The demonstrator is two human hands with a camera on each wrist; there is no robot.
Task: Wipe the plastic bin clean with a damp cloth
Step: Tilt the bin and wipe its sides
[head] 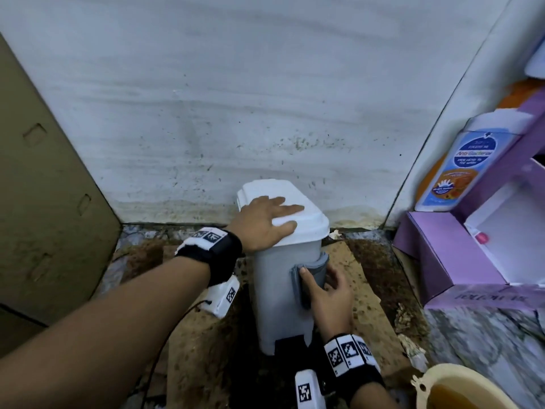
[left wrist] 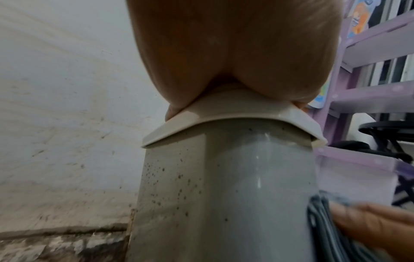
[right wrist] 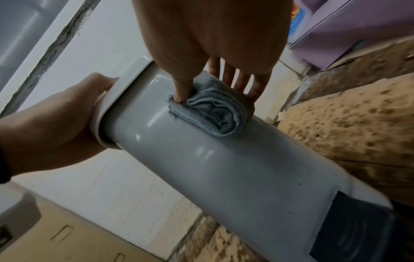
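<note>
The grey bin (head: 277,293) stands upright at the frame's centre, on cardboard (head: 368,308) by the wall (head: 265,98). A folded cloth (head: 317,268) wraps its right front corner, pressed there by the right hand (head: 330,302), thumb and fingers straight. The left hand (head: 259,222) lies flat, fingers spread, on the white lid (head: 265,188).

- The plastic bin (head: 280,290), grey-bodied, is standing upright just in front of the wall (head: 265,98), its white lid (head: 274,188) sitting closed and dark specks showing on one side.
- The cloth (head: 318,268), grey-blue and folded, is lying against the bin's upper corner facing away from the wall.
</note>
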